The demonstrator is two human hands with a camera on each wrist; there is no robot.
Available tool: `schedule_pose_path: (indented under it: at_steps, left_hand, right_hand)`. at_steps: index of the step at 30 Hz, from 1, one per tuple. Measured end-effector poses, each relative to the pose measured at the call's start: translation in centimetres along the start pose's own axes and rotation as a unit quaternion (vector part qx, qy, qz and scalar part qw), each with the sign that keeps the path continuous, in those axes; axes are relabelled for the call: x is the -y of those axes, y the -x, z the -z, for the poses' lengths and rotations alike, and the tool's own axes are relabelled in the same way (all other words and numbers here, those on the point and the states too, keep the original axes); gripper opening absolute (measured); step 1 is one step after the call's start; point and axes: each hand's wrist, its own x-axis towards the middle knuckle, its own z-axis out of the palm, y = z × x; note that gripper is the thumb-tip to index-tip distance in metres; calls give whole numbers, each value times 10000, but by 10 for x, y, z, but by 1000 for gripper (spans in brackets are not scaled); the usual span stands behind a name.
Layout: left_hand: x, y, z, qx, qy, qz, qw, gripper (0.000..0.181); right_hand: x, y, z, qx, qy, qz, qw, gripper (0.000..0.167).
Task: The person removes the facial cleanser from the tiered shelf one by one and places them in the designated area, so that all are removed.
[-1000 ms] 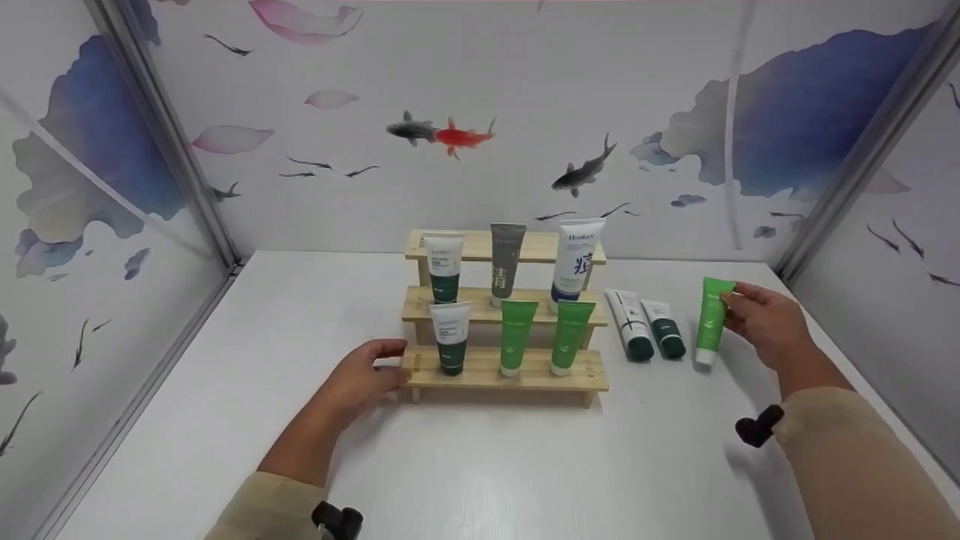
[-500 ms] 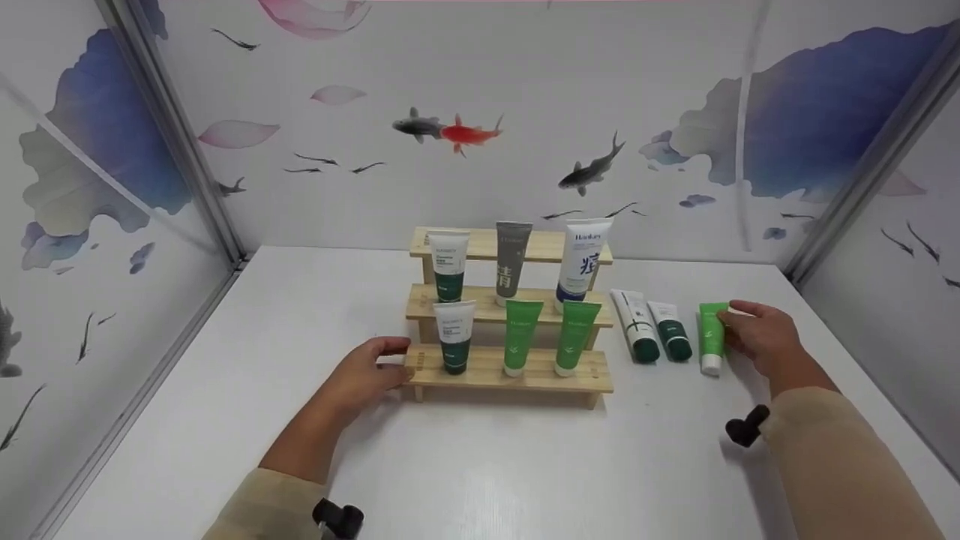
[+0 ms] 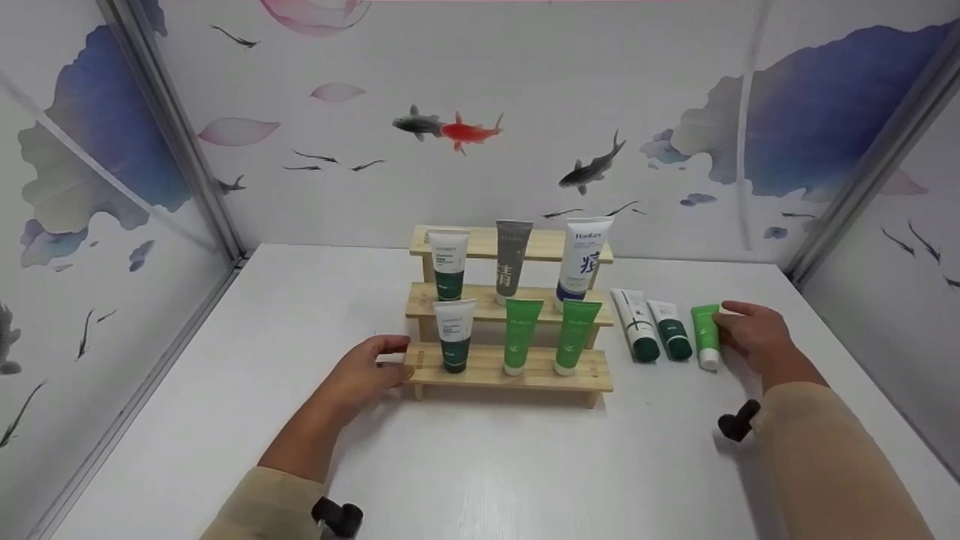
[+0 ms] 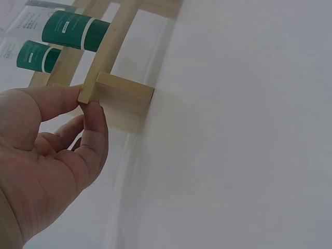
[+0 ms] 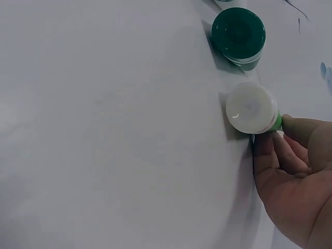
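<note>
the fingers of the right hand (image 3: 754, 334) pinch a white-capped green plastic tube (image 3: 706, 337), lying on the white table (image 3: 480, 465) at the right of the head view, beside two white-and-dark-green plastic tubes (image 3: 670, 330). the fingers of the left hand (image 3: 367, 379) grip the left end of a pale wooden three-step shelf (image 3: 480, 367), at the centre, bearing six standing tubes (image 3: 523, 336).

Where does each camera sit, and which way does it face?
Head: on the head, facing forward and down at the three-tier wooden rack; left grip and right grip show.
Left wrist: on that wrist, facing the left grip pinching the rack's end.
Right wrist: likewise, facing the right grip holding the green squeeze tube.
Head and left wrist share the rack.
</note>
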Motion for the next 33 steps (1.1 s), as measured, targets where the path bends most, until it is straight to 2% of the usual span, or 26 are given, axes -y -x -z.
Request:
schedule_pose_path:
  at_steps: [4,13,19,33]
  left_hand:
    - [0,2,1,-24,-15,-43,10000,57]
    - [-2,1,2,-28,-58,-28,10000,56]
    - [-2,-1,0,-30,-62,67,10000,56]
    - [0,0,0,-28,40,9,10000,57]
  right_hand:
    - [2,1,-3,-59,262,75,9996,67]
    - [11,4,-13,-456,528,-56,9975,59]
    - [11,3,-17,-635,462,-126,9968,57]
    - [7,6,-18,-829,306,-74,9961,59]
